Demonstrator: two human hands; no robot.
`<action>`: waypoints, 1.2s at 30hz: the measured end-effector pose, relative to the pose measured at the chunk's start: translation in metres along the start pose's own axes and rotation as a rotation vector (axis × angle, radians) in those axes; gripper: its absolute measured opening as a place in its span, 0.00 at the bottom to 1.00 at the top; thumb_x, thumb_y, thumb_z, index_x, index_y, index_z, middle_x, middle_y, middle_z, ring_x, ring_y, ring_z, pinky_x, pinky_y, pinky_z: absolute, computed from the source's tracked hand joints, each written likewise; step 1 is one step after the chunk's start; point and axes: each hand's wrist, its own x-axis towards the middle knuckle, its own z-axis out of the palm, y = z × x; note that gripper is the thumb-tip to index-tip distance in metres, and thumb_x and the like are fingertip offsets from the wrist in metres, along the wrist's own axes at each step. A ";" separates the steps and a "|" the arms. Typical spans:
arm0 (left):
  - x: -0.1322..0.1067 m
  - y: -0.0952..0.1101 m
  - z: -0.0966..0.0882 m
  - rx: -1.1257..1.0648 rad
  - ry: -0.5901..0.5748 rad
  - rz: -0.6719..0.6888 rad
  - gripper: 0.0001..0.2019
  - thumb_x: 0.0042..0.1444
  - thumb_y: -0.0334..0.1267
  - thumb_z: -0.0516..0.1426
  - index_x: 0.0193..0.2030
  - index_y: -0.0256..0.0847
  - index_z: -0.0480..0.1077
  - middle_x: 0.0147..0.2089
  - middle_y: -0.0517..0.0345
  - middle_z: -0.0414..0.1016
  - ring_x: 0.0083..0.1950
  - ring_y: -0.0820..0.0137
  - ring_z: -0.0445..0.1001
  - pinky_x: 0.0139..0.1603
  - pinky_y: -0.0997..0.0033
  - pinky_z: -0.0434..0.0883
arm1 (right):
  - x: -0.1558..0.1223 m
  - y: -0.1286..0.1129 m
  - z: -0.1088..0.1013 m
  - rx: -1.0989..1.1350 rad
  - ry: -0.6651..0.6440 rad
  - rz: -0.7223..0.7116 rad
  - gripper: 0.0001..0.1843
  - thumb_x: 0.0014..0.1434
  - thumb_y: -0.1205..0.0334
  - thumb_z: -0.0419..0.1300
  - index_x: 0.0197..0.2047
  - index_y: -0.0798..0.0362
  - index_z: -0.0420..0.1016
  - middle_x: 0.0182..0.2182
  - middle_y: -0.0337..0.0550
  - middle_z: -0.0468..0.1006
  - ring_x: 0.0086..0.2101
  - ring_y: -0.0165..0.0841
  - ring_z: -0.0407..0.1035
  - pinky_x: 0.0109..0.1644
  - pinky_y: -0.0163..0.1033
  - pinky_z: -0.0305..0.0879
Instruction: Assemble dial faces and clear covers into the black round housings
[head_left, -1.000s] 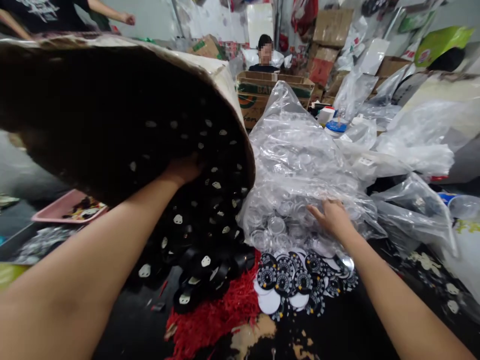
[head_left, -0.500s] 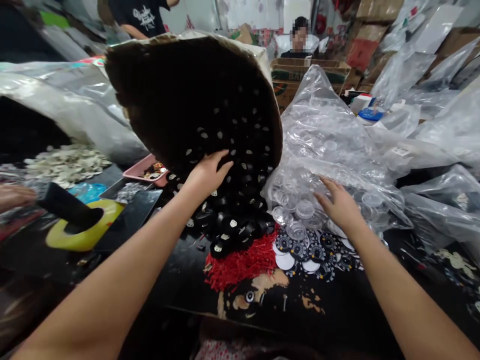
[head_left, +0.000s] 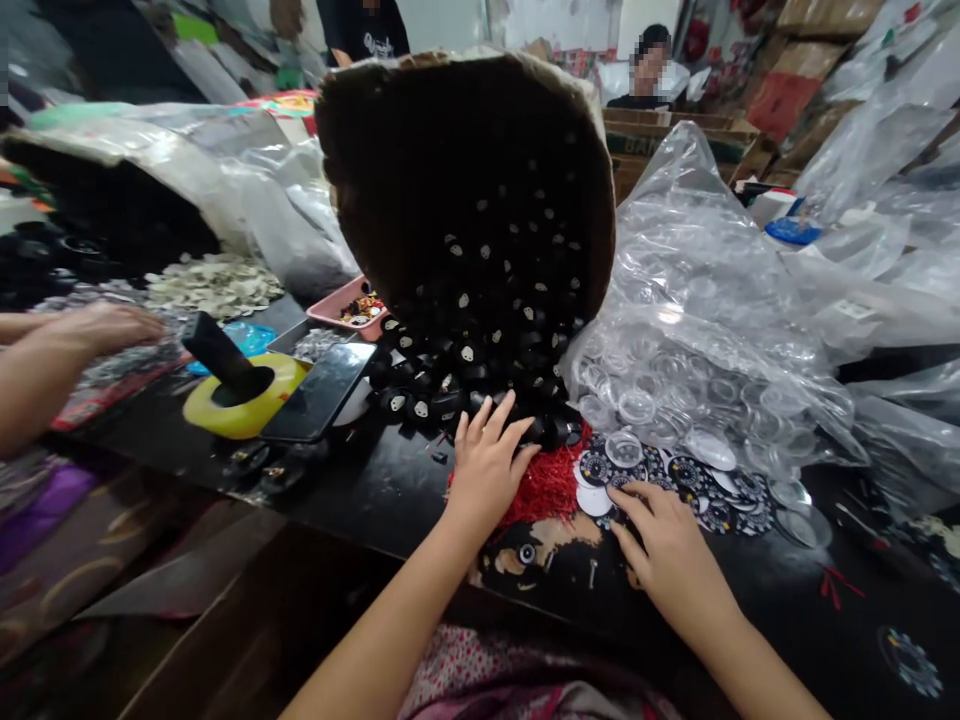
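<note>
My left hand has its fingers spread over the front of a heap of black plastic parts. Those parts spill from a large dark-mouthed sack lying on its side. Just beyond that hand's thumb lies a bundle of thin red strips. My right hand is at the near edge of a pile of printed black dial discs, thumb and fingers apart; nothing shows in its grasp. Clear round plastic covers pour from a transparent bag behind the discs.
On the left are a roll of yellow tape, a phone and a pink tray of small parts. A co-worker's hand is at the far left. A loose dial disc lies at the right.
My left hand has come back from the sack's mouth to the front of the heap. My right hand has dropped from the clear covers to the dial discs. The view has turned left.
</note>
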 end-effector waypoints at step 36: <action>-0.098 0.059 -0.016 -0.738 -0.023 0.094 0.18 0.59 0.25 0.59 0.53 0.50 0.70 0.69 0.52 0.64 0.67 0.62 0.67 0.66 0.58 0.68 | 0.000 -0.042 -0.031 1.413 -0.190 0.639 0.12 0.61 0.51 0.64 0.41 0.50 0.82 0.37 0.43 0.81 0.31 0.30 0.70 0.36 0.36 0.68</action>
